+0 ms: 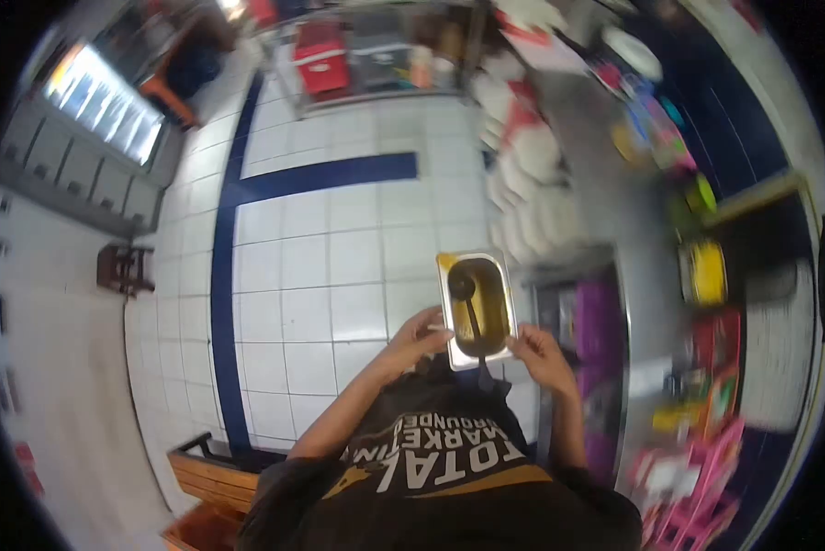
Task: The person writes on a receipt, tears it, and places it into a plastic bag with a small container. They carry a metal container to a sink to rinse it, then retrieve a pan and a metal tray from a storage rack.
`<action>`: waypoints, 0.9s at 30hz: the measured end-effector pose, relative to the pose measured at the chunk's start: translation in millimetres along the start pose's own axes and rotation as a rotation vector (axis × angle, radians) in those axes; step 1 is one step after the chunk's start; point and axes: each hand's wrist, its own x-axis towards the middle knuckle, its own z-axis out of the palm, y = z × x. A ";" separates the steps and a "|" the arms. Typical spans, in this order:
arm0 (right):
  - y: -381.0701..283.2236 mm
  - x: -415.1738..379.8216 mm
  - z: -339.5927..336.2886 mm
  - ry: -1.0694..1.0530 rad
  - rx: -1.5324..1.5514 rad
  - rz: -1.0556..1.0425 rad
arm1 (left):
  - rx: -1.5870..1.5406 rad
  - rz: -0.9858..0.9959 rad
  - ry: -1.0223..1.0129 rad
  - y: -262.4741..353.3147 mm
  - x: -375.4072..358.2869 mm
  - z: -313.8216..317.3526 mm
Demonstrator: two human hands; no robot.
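In front of my body I hold a rectangular metal food pan [446, 308] with a shiny rim. Yellowish-brown liquid shows inside it. A dark ladle [465, 286] rests in the pan, its bowl toward the far end and its handle reaching over the near rim toward my shirt. My left hand [419, 336] grips the pan's left side near the close corner, thumb at the rim. On the opposite side, my right hand [543, 355] is closed on the right edge, its fingers partly hidden beneath.
White floor tiles with a blue stripe [330, 177] lie ahead. A metal counter [646, 321] runs along the right, with purple crates [596, 331] and stacked white items [532, 184]. A small brown stool [126, 269] stands left, wooden crates [212, 477] lower left, a red bin [321, 60] ahead.
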 end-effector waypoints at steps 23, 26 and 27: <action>-324.9 845.1 579.5 -0.745 -0.135 -0.163 | -0.983 0.277 1.389 108.3 1.3 -792.7; -343.6 942.5 640.0 -0.670 0.103 -0.011 | -1.125 0.220 1.382 225.9 58.7 -932.2; -355.4 972.9 648.0 -0.629 0.055 -0.017 | -1.131 0.170 1.320 272.5 80.9 -978.9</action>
